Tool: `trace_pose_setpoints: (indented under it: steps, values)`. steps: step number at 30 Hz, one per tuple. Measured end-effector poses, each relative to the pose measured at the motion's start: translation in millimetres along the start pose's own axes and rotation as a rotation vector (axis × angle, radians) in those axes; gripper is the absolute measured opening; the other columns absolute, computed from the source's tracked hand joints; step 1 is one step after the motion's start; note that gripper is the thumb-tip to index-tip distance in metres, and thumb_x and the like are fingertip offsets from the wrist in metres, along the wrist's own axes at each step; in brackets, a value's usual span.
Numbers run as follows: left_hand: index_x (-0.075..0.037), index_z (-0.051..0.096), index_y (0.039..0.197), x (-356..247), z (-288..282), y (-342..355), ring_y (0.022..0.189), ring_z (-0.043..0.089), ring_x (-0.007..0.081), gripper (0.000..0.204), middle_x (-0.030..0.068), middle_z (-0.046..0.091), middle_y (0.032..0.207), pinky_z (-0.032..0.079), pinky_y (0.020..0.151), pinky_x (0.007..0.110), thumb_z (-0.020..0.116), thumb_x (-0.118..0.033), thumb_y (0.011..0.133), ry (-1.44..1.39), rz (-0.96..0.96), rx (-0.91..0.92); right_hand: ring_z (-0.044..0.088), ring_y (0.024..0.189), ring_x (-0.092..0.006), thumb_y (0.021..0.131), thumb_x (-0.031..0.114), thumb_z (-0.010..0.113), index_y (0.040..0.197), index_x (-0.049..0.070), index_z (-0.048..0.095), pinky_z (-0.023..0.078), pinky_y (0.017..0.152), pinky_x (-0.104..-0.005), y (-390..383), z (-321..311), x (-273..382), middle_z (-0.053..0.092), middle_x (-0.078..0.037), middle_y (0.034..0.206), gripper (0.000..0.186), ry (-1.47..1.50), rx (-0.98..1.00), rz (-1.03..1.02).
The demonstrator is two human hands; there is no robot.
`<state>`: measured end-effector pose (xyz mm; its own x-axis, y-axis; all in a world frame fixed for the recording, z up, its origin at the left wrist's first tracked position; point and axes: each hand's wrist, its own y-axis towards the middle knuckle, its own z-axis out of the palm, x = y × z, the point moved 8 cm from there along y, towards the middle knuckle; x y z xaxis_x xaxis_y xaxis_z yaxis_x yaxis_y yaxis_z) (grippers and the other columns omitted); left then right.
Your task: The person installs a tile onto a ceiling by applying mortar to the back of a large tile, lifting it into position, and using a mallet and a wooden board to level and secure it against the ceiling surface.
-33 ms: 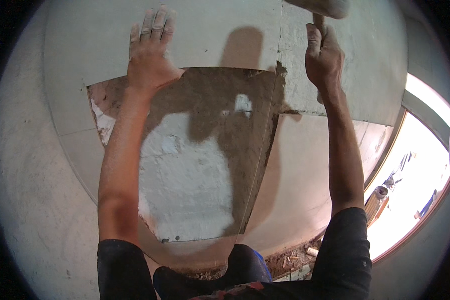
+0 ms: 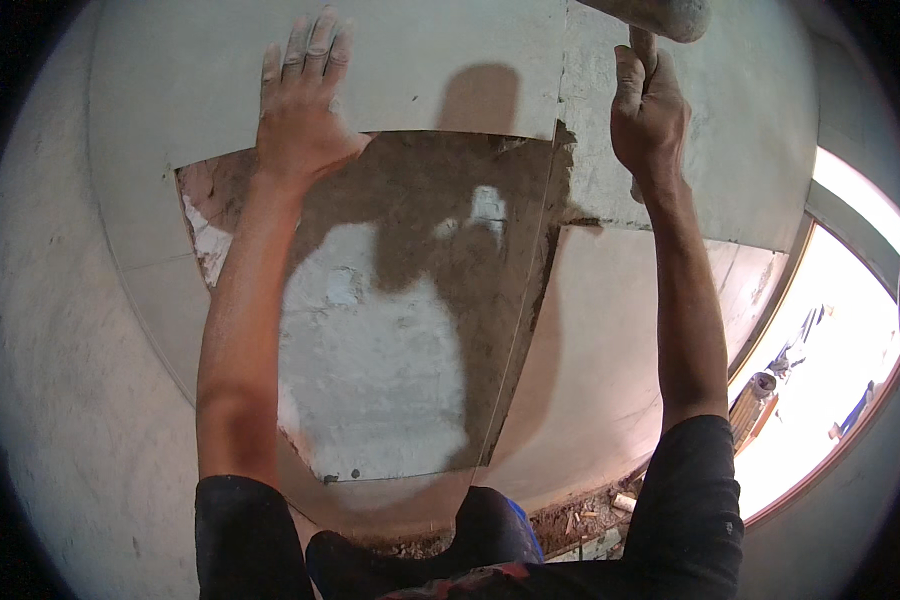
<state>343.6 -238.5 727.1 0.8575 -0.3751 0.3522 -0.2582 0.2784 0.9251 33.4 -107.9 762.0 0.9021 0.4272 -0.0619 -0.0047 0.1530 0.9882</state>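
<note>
My left hand lies flat, fingers stretched, on a large pale tile, close to its lower edge. The fingers look dusty. My right hand is wrapped round the handle of a mallet, its thumb along the handle. The thick, dull grey mallet head is partly cut off by the upper rim of the picture. Below the tile edge is an untiled patch, brown in shadow and whitish where lit. Along its right side runs a thin taut string.
A lower tile borders the patch on the right, with rough mortar along its edge. Rubble lies near my knees. At far right is a bright doorway with scattered items beyond. A rough grey surface curves along the left.
The mallet head has shifted slightly right and down in the picture. My left hand stays flat on the tile.
</note>
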Motion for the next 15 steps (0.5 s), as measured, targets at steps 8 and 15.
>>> trace_pose_setpoints:
  steps: [8,15]
  values:
    - [-0.011,0.032,0.16,1.7,0.1,-0.7,0.155,0.025,0.0372,0.117,0.0153,0.026,0.168,0.017,0.126,0.059,0.085,-0.041,0.061,-0.011,-0.027,0.101,0.065,0.107,-0.0519,0.106,0.048,0.049,0.129,0.005,0.065,0.051,0.093,-0.0543,21.7,15.0,-21.4,0.071,-0.027,0.111,0.052,-0.194,0.155,0.074]
    - [0.0,0.029,0.159,-1.3,-10.6,2.3,0.157,0.016,0.042,0.118,0.0241,0.019,0.169,0.009,0.128,0.058,0.084,-0.045,0.065,-0.102,-0.068,0.201,0.049,0.073,-0.0101,0.107,0.04,0.05,0.109,0.002,0.063,0.042,0.062,-0.0318,-141.2,21.3,4.5,0.053,0.0,0.085,0.04,0.333,0.478,0.596]
